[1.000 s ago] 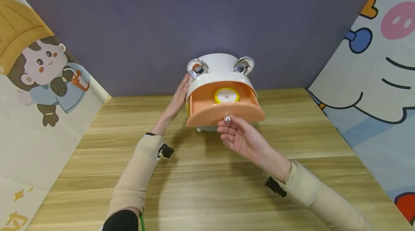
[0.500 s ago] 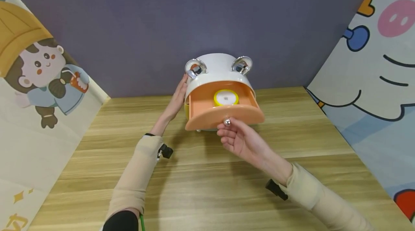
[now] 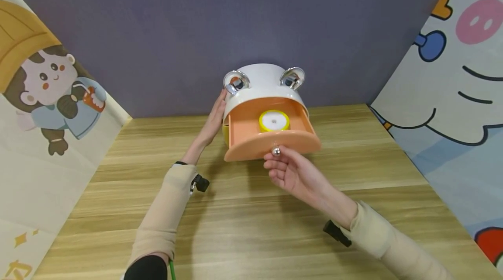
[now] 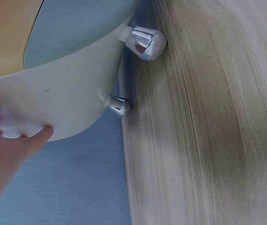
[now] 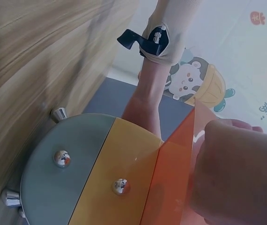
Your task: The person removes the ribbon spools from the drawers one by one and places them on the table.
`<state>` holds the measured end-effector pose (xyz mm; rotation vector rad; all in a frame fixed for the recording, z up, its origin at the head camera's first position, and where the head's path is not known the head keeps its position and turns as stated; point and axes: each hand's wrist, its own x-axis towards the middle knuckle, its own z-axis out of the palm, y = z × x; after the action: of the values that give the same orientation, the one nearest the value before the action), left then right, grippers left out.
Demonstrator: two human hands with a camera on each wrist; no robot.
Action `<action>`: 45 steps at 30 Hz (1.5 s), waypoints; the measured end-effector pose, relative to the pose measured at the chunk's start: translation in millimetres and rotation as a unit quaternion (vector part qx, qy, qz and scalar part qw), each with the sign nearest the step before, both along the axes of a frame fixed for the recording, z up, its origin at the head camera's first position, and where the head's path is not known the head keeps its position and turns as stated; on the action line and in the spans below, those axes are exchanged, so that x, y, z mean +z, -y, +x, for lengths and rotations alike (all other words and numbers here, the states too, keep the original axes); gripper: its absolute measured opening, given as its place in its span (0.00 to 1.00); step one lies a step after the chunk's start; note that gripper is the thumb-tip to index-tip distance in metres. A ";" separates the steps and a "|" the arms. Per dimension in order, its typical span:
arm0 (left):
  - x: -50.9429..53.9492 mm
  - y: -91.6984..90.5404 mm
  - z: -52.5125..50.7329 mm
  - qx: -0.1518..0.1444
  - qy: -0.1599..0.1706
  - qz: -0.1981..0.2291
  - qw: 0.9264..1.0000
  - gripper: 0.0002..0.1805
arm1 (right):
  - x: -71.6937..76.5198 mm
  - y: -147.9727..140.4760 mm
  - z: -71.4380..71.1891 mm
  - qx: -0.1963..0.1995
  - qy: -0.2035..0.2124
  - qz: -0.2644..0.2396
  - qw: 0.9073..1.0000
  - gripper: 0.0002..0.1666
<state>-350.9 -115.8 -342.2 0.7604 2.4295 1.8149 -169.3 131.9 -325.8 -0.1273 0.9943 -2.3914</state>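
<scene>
Right hand [image 3: 294,173] pinching the silver knob [image 3: 276,152], orange drawer [image 3: 251,145] jutting out, left hand [image 3: 213,122] straight-fingered on white cabinet [image 3: 262,80], near tabletop [image 3: 235,227] back edge

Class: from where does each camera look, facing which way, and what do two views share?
Head: on the head, facing forward and down at the white cabinet; left hand, right hand and sleeves show.
Left wrist: on that wrist, facing the cabinet's side; left hand partly shows.
Right wrist: on that wrist, facing the drawer fronts; right hand and left arm show.
Shared: both wrist views show silver feet.
</scene>
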 end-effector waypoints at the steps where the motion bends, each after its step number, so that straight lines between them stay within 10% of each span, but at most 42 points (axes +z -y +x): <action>1: -0.2 0.1 -0.1 0.000 0.000 -0.001 1.000 0.30 | -0.1 -0.2 0.5 -0.001 0.000 0.000 1.000 0.21; 26: 0.8 0.5 1.6 -0.004 0.003 0.003 1.000 0.30 | -9.6 -1.4 8.4 0.020 -0.020 -0.001 1.000 0.21; 31: -0.5 -1.0 2.6 -0.007 0.006 0.009 1.000 0.30 | -13.5 -6.9 16.0 0.077 -0.058 0.027 0.995 0.20; 37: -1.3 -2.4 1.7 -0.014 0.004 0.015 1.000 0.30 | 12.9 -28.2 26.3 0.146 -0.264 0.150 0.942 0.15; 42: -1.9 -1.3 -0.3 -0.010 -0.002 0.020 1.000 0.30 | 54.3 -41.5 20.3 0.067 -0.425 0.244 0.869 0.12; 45: -3.3 -0.5 -0.8 -0.014 0.001 0.021 1.000 0.30 | 69.7 -44.5 7.8 0.010 -0.462 0.279 0.842 0.11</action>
<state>-351.7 -115.3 -345.4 0.7908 2.3747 1.8609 -161.6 176.4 -256.1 -1.1294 2.0439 -1.8541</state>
